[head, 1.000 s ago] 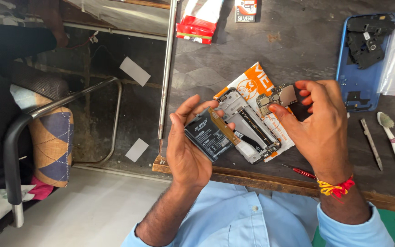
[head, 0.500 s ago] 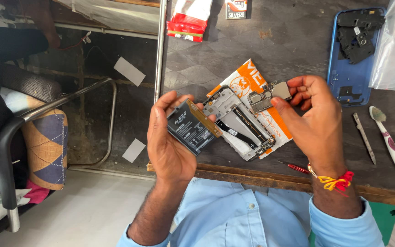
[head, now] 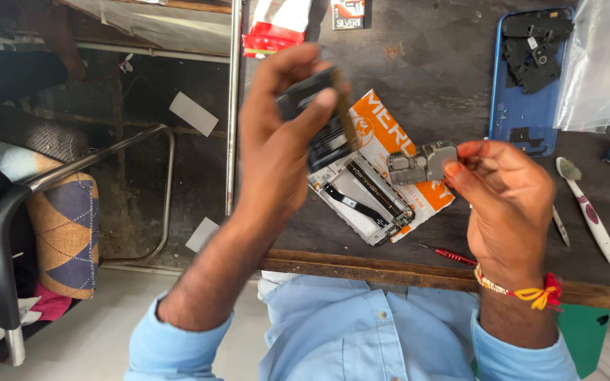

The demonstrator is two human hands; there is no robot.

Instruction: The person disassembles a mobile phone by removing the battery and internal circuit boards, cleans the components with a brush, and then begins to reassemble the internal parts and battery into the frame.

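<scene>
Surface: dark, scuffed top filling the upper right of the frame, wooden edge running along the lower middle
Chair: far left, metal armrest curving over a diamond-patterned cushion
Left hand: raised up at centre frame, grip clamped on a black phone battery, thumb across its face, fingers behind
Right hand: right of centre, a thread band on the wrist, grip pinched together on a small grey metal part
Blue phone back cover: upper right, lying flat on the surface with black plastic pieces resting inside it
Orange and white packet: centre, flat on the surface, partly under the opened phone
Opened phone frame: lying tilted on the packet, just below the lifted battery, a black ribbon cable showing along it
Black phone battery: held off the surface, tilted on edge, above the phone frame
Toothbrush: right edge, white and pink, flat on the surface
Small grey metal part: at the right fingertips, hovering over the packet's right end
Red screwdriver: lower centre, close to the wooden edge, near the right wrist
</scene>
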